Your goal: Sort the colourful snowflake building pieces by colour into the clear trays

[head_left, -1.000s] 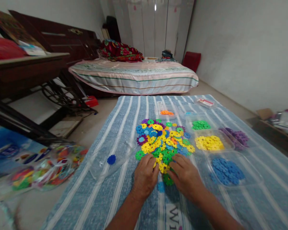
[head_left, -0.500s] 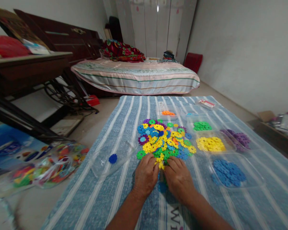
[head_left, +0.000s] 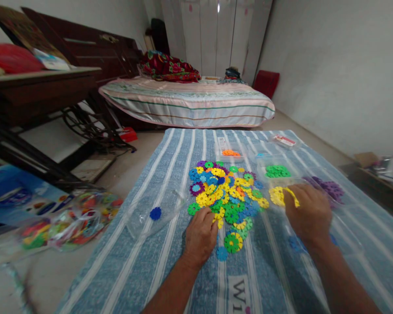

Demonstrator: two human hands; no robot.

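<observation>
Yellow plastic (head_left: 294,197), one disc or several seen edge-on, is pinched in the right hand (head_left: 309,214) over the yellow discs (head_left: 275,195) in a clear tub, presumably there because the colours match. The left hand (head_left: 200,235) rests curled at the near edge of the mixed pile (head_left: 221,192), mid-cloth (head_left: 144,266); whether its fingers clasp a piece, I cannot tell. Green (head_left: 278,171), orange (head_left: 231,153) and purple discs (head_left: 329,188) sit in separate groups, seemingly to keep colours apart.
</observation>
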